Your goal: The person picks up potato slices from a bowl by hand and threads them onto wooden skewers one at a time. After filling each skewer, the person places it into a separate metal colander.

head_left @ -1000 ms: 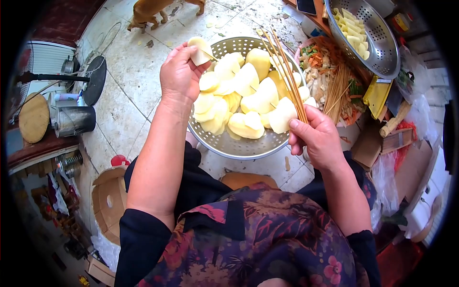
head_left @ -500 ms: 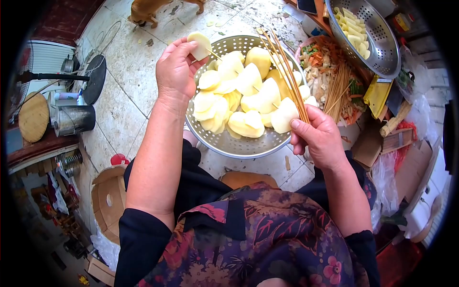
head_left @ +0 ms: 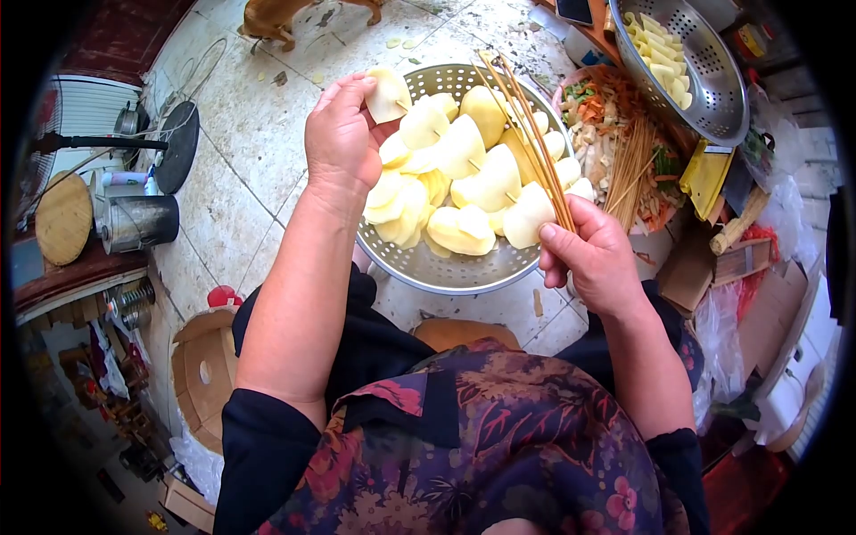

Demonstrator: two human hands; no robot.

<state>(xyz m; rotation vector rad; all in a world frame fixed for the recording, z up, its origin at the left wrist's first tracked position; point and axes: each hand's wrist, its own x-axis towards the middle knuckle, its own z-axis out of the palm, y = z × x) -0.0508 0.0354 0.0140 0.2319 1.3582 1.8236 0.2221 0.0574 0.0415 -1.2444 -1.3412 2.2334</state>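
A large metal colander [head_left: 450,282] sat over the tiled floor [head_left: 234,209], just in front of the seated person's lap, heaped with pale, peeled potato pieces [head_left: 482,116]. Up and to its right was a second colander [head_left: 718,94] of cut pieces; just beside its right rim lay chopped vegetables [head_left: 590,111] and loose sticks [head_left: 631,160]. Above its right side slanted a bundle of skewers [head_left: 535,143], near ends clamped in the right hand [head_left: 596,254], far ends toward the far rim. A spaced row of potato slices [head_left: 461,147] crossed above the heap on one thin skewer [head_left: 511,195], its long axis running diagonally between the hands. The left hand [head_left: 346,134], at the colander's far-left rim, was nearer the row's far end, its grip closed on the end slice [head_left: 388,95].
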